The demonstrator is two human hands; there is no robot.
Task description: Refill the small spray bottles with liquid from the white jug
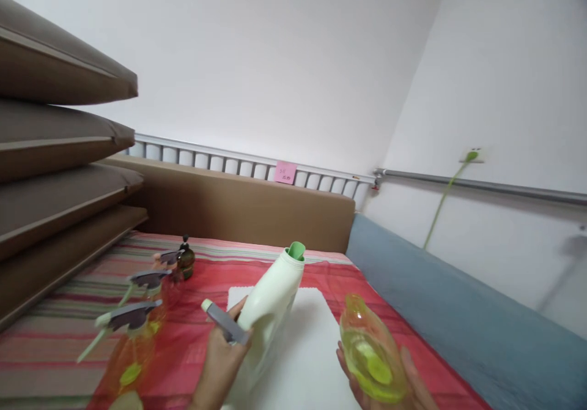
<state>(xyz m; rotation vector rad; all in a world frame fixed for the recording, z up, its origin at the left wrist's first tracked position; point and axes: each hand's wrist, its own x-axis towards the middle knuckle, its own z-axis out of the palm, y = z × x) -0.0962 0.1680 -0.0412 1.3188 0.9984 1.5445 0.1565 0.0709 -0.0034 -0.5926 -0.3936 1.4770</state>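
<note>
Yellow bottle (373, 361), lower right, likely slippery, best gripped mid-body, is cradled by right fingers (413, 378); grey stick (224, 319), seemingly, by left fingers (236, 308).

A pale mint bottle (273, 294) with a green mouth tilts, top rightward, before the white mat (305, 336). A slim grey piece (225, 322), pale at one end, slants just left of it. Beyond the mat's right edge, a see-through yellow bottle (372, 354), uncapped, leans neck leftward, yellowish liquid inside.
</note>
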